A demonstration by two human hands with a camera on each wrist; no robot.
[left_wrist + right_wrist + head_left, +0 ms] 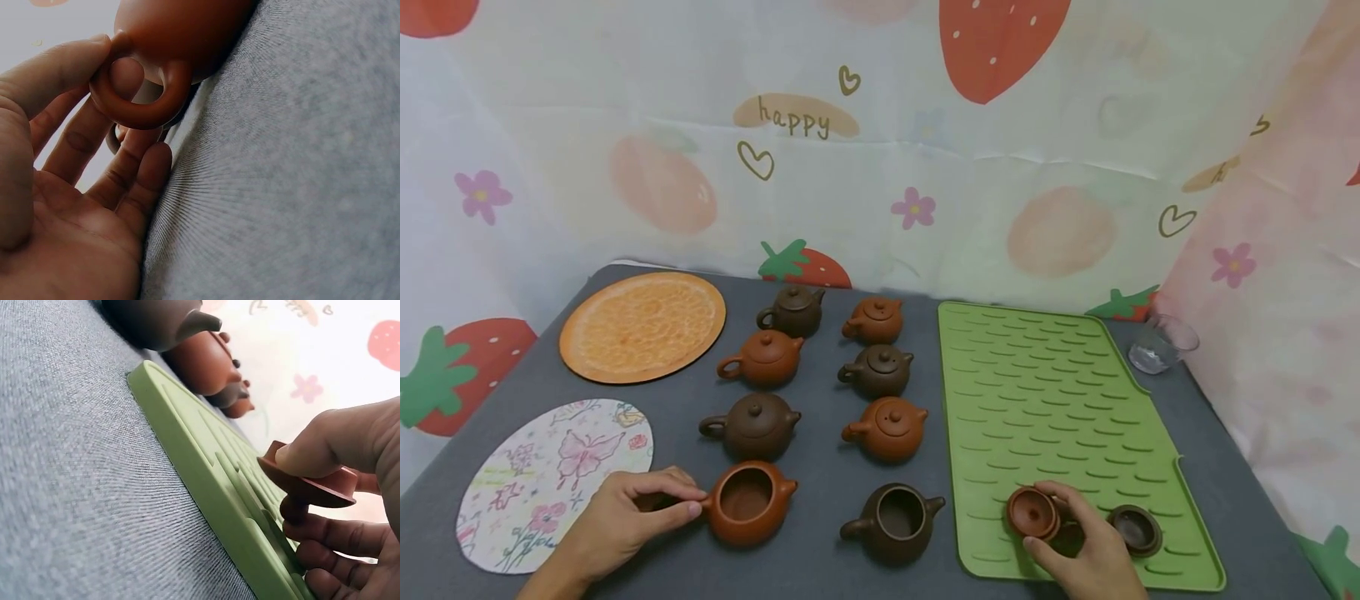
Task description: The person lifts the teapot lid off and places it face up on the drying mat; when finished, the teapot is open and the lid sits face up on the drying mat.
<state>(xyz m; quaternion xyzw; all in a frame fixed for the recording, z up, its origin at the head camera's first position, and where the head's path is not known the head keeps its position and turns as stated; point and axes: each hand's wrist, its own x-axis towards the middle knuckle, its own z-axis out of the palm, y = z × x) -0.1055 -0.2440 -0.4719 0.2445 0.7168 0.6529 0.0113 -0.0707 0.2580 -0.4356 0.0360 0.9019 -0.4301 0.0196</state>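
At the front left, my left hand point(617, 521) pinches the ring handle point(137, 115) of a lidless reddish-brown clay teapot point(741, 537) between thumb and fingers. The teapot stands on the table, its spout pointing right. Over the near part of a green ridged mat point(1022, 400), my right hand point(1090, 542) holds a reddish-brown teapot lid point(1030, 512) by its edge. Knob down, hollow side up, this lid point(306, 481) shows tilted in the right wrist view. Beside that hand a dark brown lid point(1135, 531) lies upturned on the mat. A lidless dark brown teapot point(887, 546) stands between the hands.
Several lidded clay teapots point(891, 429), reddish and dark, stand in two columns behind the lidless ones. Left are an orange round mat point(640, 325) and a drawn-on white mat point(557, 483). A clear glass point(1161, 346) stands at the far right. A printed curtain point(880, 208) closes the back.
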